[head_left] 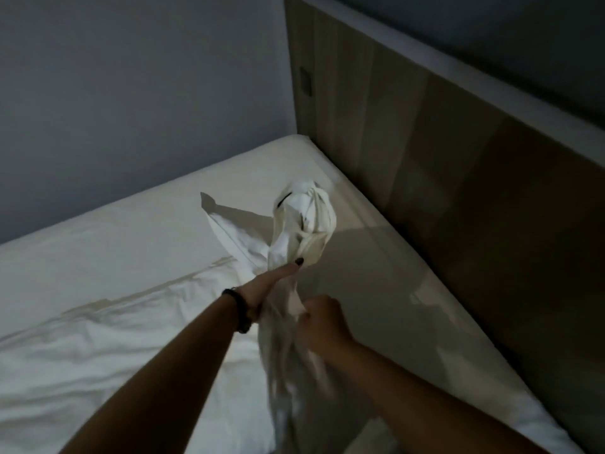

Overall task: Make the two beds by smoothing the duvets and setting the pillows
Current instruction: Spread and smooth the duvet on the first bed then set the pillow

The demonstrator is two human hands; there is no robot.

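Dim room, I'm reading this off the head cam. Nearest: both bare forearms reach forward over the bed. Right hand (322,317) is fisted, grip closed on a bunch of white cloth that hangs down between the arms. Left hand (270,283) is extended just beyond it, thumb with a dark-painted nail pressed onto the gathered neck of the same cloth; its other fingers are hidden behind the fabric, but it reads as a pinch on it. Black bracelet (238,309) on the left wrist. The cloth looks like a pillowcase (304,224), twisted and lifted off the mattress, its bundled top with yellowish folds above the left thumb and one pointed corner sticking out to the left; I can't tell if a pillow is inside. Under the left arm the white duvet (98,348) lies rumpled, its folded edge running diagonally across the bed. Beyond that, bare white mattress sheet (229,178) up to the corner. Wooden headboard (458,158) runs along the right side, grey wall (131,77) behind the far edge
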